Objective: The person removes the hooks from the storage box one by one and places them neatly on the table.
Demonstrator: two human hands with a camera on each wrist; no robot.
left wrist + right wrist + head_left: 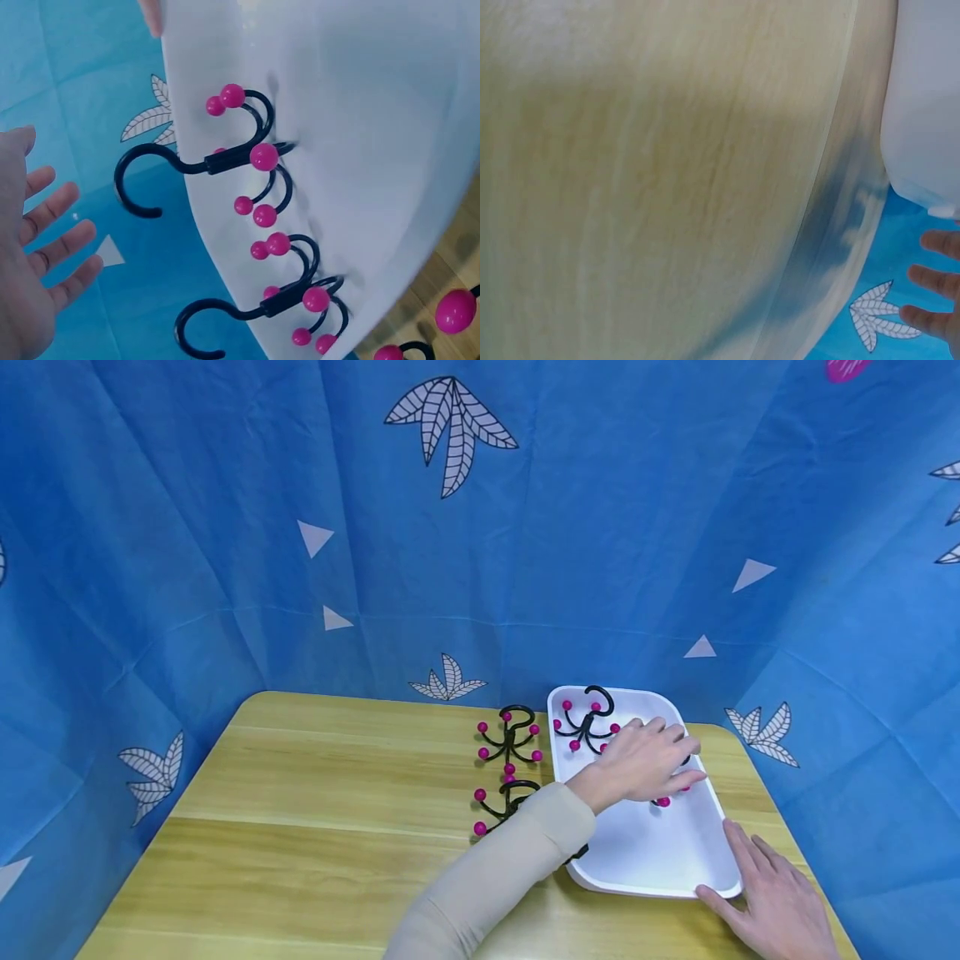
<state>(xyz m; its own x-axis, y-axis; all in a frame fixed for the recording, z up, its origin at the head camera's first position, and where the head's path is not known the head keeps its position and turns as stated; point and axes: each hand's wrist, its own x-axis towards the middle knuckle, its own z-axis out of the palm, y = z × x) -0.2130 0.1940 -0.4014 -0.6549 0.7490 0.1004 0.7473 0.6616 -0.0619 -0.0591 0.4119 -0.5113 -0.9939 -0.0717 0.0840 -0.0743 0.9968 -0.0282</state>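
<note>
The left hand (648,760), fingers loosely spread and gripping nothing, is over the white tray (652,868), right of centre, containing two black pink-tipped hooks (229,159). The right hand (780,902), fingers extended, grasps nothing at the tray's lower-right corner; further hooks (510,737) occupy the wooden table (337,785), mid-frame.

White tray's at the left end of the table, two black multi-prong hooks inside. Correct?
Wrong end: the head view shows the white tray at the right end of the table. Two black multi-prong hooks are inside, as stated.
</note>
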